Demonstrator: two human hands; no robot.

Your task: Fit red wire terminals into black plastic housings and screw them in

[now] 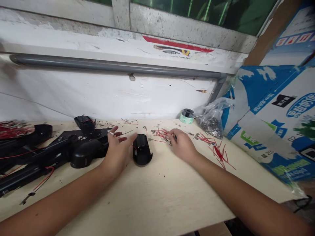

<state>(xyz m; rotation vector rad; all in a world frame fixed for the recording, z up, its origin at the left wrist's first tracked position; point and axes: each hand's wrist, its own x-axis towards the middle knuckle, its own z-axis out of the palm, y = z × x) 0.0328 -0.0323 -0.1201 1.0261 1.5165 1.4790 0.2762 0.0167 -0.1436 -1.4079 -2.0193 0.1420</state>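
Left hand (119, 148) is clasping a rod (128, 132) — perhaps freeing its thumb; right hand (182, 145) is curling over wires (161, 132) (grip hidden).

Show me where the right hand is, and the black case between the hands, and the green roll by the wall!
Right hand (181, 144): head view, back of the hand.
Black case (142, 150): head view, its middle.
Green roll (186, 119): head view, its side.

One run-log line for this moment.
left hand: thin tool in fingers, beside black housing | right hand: at red wires, grip unclear | rear right: plastic bag
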